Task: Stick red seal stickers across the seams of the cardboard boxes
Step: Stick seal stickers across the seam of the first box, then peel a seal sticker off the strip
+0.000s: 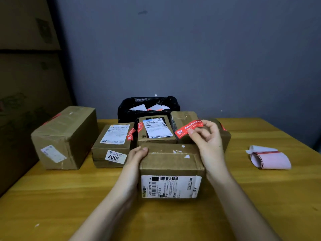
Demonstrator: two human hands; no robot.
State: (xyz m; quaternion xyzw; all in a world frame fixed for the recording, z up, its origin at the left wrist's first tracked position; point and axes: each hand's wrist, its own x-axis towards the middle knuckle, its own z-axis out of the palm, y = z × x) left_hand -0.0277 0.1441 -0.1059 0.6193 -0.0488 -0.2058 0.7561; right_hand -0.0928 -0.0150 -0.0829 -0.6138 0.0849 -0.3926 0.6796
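The seal sticker (188, 129) I pinch is red with white print; my boxes (171, 160) are brown, table (52, 197) yellow, bin bag (125, 110) black.

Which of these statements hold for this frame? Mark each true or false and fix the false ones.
1. The right hand pinches a red seal sticker. True.
2. The left hand holds scissors. False: it grips the near box.
3. The sticker is already stuck on the near box. False: it is held above it.
4. A roll of sticker backing lies on the table at right. True.
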